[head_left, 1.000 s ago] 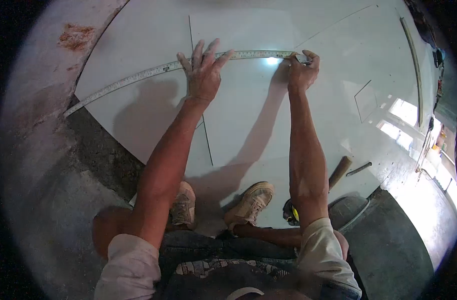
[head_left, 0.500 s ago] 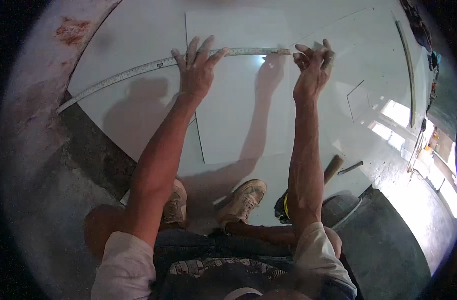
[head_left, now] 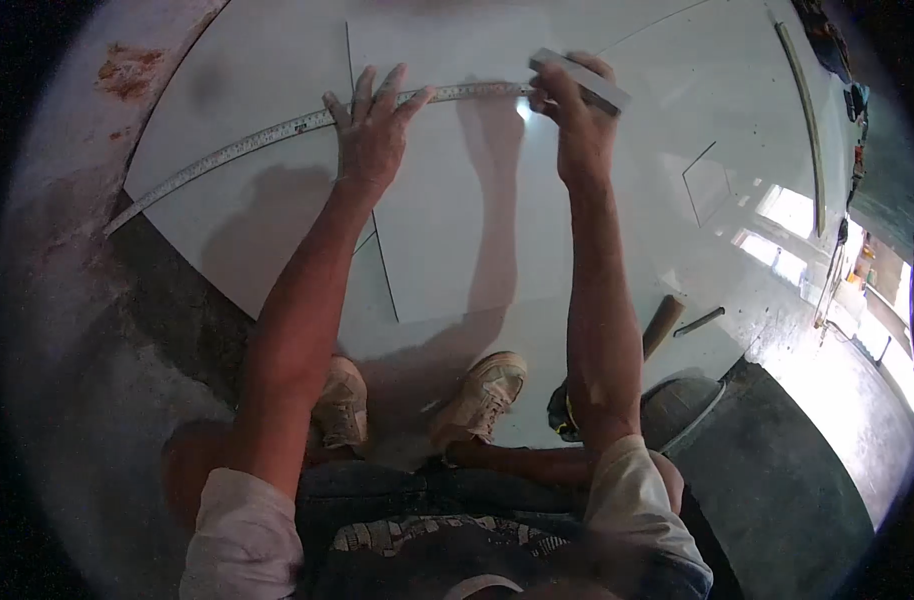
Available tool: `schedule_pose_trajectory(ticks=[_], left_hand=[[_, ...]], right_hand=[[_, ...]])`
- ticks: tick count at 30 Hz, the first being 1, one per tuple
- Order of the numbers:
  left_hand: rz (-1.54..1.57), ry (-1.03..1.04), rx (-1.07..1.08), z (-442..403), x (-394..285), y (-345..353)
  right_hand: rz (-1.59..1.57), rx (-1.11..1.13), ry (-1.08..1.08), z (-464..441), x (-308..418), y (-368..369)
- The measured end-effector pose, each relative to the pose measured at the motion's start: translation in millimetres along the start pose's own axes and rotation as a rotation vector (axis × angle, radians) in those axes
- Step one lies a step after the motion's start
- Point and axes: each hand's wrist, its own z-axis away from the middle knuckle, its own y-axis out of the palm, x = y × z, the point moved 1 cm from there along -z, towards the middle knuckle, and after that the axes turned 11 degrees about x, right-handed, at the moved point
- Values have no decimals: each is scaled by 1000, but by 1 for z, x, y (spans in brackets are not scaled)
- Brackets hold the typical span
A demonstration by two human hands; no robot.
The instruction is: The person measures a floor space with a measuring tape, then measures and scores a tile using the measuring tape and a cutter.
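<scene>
A long, pale measuring strip with graduations (head_left: 247, 147) runs over the white tiles from the wall side at the left toward my right hand. My left hand (head_left: 374, 140) lies on it with the fingers spread, pressing it flat near a dark joint line. At the strip's right end, my right hand (head_left: 584, 120) is closed around a flat grey rectangular block (head_left: 607, 95), held slantwise. The block's exact kind does not show. Beneath both hands lies a white tile (head_left: 447, 230).
By my right forearm lie a brown handle-like piece (head_left: 663, 325), a short dark rod (head_left: 700, 321) and a black-and-yellow object (head_left: 563, 412). A long thin bar (head_left: 805, 130) lies at the right. My shoes (head_left: 487, 395) stand on the tile's near side.
My right hand has turned over and shifted slightly left, and the grey block now shows in it. My left hand stays spread on the strip. The whole view has shifted a little.
</scene>
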Motion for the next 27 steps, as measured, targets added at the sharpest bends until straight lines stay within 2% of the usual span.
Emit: schedule_pose_trajectory(ticks=[3,6,7,10,14,17,20,21,24,27], left_hand=[[21,-9,24,-1,-2,-4],[-15,-11,47,1,0,-5],[-37,-7,56,1,1,-4],[-23,-18,12,0,0,0],[43,-36,58,-1,-1,0],[18,-24,3,0,-2,-4],[5,-18,15,2,-1,-3],[15,-21,20,2,0,-2],[32,-20,33,2,1,-1],[30,-17,28,1,3,4]], right_hand=[[173,188,99,-28,-17,27],[336,229,115,-43,-45,33],[344,195,204,-42,-48,32],[237,236,143,-40,-57,24],[378,309,156,-34,-59,16],[221,309,199,-34,-64,16],[206,252,253,-38,-62,12],[145,260,202,-37,-58,12],[323,202,137,-43,-50,17],[355,220,233,-46,-40,19]])
